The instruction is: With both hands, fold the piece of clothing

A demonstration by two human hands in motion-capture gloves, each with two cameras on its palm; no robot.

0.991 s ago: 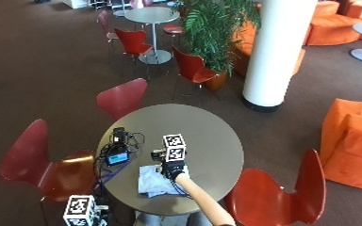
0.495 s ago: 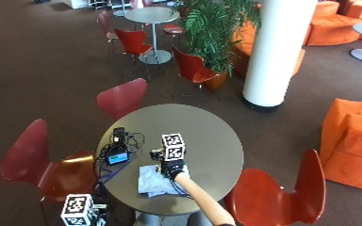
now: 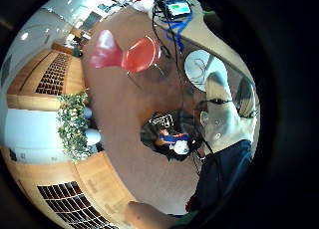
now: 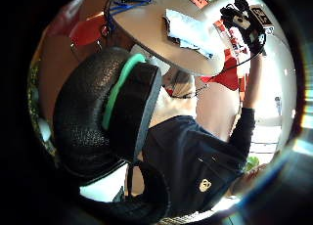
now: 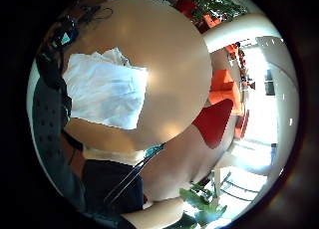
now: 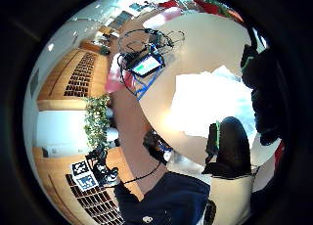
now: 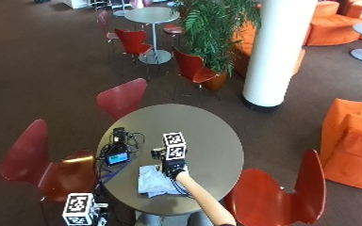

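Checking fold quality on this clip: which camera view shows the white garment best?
The right little finger side palm view: the white garment lies unobstructed on the round table, outline visible. The right thumb side view washes it out behind fingers; the left thumb side view shows it edge-on; the outside view partly covers it with the right hand.
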